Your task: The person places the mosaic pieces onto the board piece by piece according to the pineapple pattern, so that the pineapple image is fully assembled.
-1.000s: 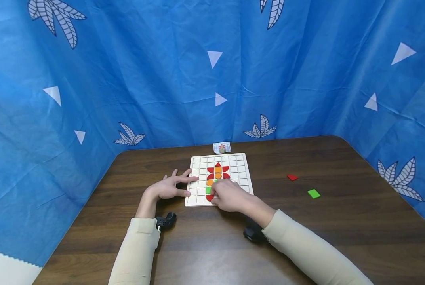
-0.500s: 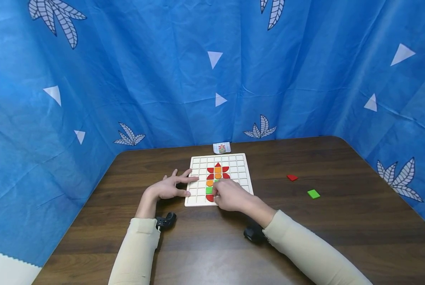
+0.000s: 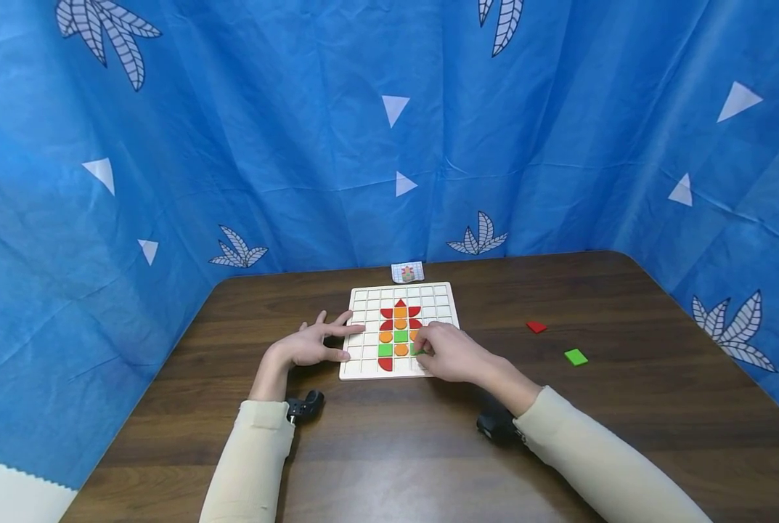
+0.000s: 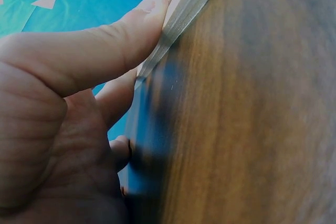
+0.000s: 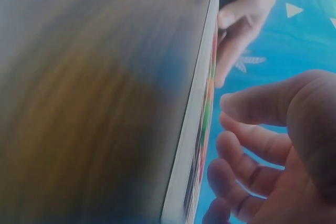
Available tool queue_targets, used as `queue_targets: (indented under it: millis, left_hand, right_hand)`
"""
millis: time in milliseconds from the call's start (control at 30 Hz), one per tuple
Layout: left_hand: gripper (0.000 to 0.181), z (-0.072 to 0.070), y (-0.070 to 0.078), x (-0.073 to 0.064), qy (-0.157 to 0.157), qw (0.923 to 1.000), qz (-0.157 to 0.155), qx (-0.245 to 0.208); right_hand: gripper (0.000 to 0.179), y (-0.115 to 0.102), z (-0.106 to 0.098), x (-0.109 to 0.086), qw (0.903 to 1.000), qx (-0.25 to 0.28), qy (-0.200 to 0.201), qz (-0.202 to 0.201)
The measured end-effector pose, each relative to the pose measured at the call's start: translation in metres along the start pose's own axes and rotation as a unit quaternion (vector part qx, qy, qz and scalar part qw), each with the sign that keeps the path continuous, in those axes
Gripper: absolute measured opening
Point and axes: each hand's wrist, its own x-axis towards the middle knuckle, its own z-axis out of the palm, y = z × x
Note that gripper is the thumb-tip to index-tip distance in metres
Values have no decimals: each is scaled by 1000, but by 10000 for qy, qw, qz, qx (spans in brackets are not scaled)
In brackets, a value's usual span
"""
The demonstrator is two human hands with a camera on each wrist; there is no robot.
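A white gridded board (image 3: 436, 299) carries a pattern of flat pieces. Red petals and an orange square (image 3: 400, 312) are toward its far side. Nearer lie an orange circle (image 3: 401, 350), green squares (image 3: 385, 350) and a red quarter-round piece (image 3: 385, 364). My left hand (image 3: 307, 344) rests at the board's left edge, fingers spread; the thumb (image 4: 142, 24) touches the edge in the left wrist view. My right hand (image 3: 451, 352) is over the board's near right part, fingers loosely bent beside a partly covered green piece (image 3: 417, 349). Nothing shows between thumb and fingertips in the right wrist view.
On the brown table (image 3: 363, 450) to the right lie a loose red piece (image 3: 536, 327) and a loose green square (image 3: 576, 357). A small pattern card (image 3: 407, 272) lies behind the board. A blue curtain (image 3: 337, 145) hangs around the table's back and sides.
My right hand has moved right across the board, uncovering the middle green square and the orange circle in front of it. The left hand stays in place.
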Motion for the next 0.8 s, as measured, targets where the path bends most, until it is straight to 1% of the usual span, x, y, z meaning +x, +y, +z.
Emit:
queue_targets:
  millis: [267,533,800]
  left_hand:
    - [61,-1,0,0,-19,10000,27,35]
    - [60,1,-1,0,-40,9999,125,-48]
    - [60,1,-1,0,6,9999,86,-56]
  right_hand:
    - [8,25,-17,-19,9996,221,71,148]
    - [9,46,-33,-37,9986,402,-33,348]
    - [14,69,-54,-56,9988,421,41,264]
